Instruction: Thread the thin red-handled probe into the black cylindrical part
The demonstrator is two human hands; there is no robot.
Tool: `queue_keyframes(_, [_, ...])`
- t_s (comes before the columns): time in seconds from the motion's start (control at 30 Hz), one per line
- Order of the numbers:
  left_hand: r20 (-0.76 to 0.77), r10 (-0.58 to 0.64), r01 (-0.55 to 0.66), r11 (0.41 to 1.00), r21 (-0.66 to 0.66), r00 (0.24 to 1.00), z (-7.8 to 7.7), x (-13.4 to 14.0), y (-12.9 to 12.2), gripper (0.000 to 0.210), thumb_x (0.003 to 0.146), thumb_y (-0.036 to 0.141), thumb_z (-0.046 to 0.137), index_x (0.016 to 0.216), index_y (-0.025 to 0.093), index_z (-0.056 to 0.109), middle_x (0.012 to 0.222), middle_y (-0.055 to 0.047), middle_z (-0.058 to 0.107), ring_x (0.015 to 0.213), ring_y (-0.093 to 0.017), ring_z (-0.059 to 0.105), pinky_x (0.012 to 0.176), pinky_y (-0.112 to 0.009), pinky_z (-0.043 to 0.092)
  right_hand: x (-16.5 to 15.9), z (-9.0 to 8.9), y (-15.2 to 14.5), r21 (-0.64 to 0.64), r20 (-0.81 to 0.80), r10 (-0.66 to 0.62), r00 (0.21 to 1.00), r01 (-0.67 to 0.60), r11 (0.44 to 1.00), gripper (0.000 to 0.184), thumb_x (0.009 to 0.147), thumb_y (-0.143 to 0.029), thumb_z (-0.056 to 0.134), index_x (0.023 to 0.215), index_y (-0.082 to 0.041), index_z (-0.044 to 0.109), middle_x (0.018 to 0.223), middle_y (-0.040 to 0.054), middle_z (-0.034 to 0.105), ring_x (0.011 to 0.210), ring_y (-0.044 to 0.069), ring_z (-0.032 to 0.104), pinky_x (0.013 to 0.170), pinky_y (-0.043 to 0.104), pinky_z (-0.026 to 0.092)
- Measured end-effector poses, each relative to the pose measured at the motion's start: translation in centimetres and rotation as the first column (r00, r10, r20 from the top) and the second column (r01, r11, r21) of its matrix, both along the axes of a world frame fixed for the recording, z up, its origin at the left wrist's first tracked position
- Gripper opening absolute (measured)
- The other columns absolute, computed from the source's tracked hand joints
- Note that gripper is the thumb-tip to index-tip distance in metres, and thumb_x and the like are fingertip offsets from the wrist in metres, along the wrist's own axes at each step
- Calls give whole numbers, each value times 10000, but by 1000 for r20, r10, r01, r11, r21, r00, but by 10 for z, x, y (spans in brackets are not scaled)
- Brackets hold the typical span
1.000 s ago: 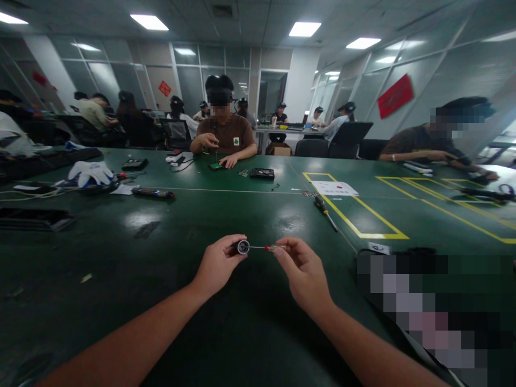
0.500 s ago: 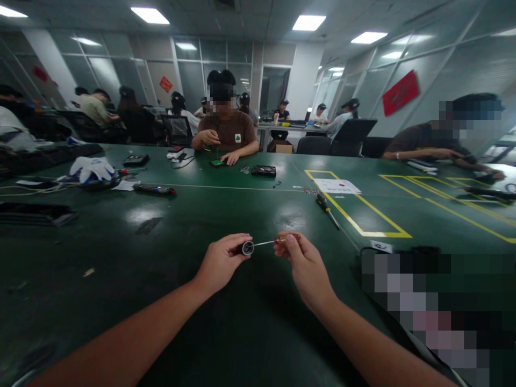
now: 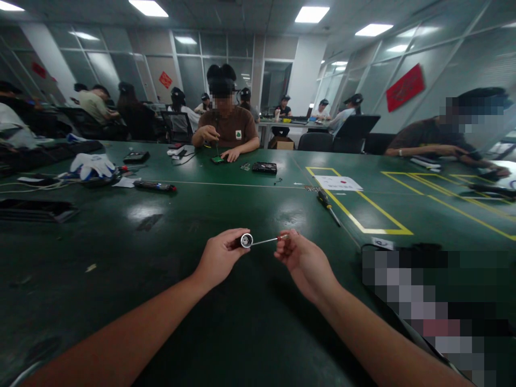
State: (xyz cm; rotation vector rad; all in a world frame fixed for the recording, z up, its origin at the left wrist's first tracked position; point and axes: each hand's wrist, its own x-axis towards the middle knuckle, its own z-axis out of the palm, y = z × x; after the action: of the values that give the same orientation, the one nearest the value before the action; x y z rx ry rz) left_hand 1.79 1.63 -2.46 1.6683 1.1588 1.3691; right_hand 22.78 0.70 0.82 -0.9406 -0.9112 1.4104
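Note:
In the middle of the head view, my left hand (image 3: 220, 257) is closed around a short dark cylinder (image 3: 246, 240) with a silver rim, its round open end turned toward me. Small details show inside that end, too small to make out. My right hand (image 3: 304, 259) pinches a thin screwdriver (image 3: 266, 241) by its red and yellowish handle. The silver shaft points left, and its tip lies at the right edge of the cylinder's rim; I cannot tell whether it touches. Both hands are held above the green table (image 3: 242, 333).
Beyond my right hand lie a larger black and yellow screwdriver (image 3: 328, 207) and a white sheet (image 3: 337, 183). White gloves (image 3: 92, 166), a dark pen-shaped tool (image 3: 154, 186) and a black tray (image 3: 36, 210) lie left. A co-worker (image 3: 228, 126) sits opposite; a bag-like item (image 3: 403, 290) is at right.
The screwdriver's tip has shifted from inside the cylinder's open end to its right edge. The cylinder now faces me more squarely, and the right hand's fingers have turned a little.

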Motion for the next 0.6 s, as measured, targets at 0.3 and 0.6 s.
queue_keyframes(0.3, [30, 0, 1, 1000, -29, 1000, -2, 0, 1, 399, 760, 129, 781, 1150, 209, 757, 1228, -70, 730, 1113, -228, 706, 1079, -455, 535, 2, 2, -10, 392, 422, -217, 880, 38, 919, 290, 996, -478, 557, 1065, -218, 664, 909, 46, 720, 834, 198, 686, 822, 369, 552])
queue_keyframes(0.6, [39, 2, -1, 999, -34, 999, 2, 0, 0, 388, 772, 120, 763, 1152, 196, 750, 1241, -78, 720, 1119, -232, 707, 1063, -443, 552, 3, 9, -23, 526, 701, -304, 645, -179, 831, 202, 1043, -355, 480, 1154, -253, 614, 986, 57, 763, 925, 233, 740, 845, 376, 544])
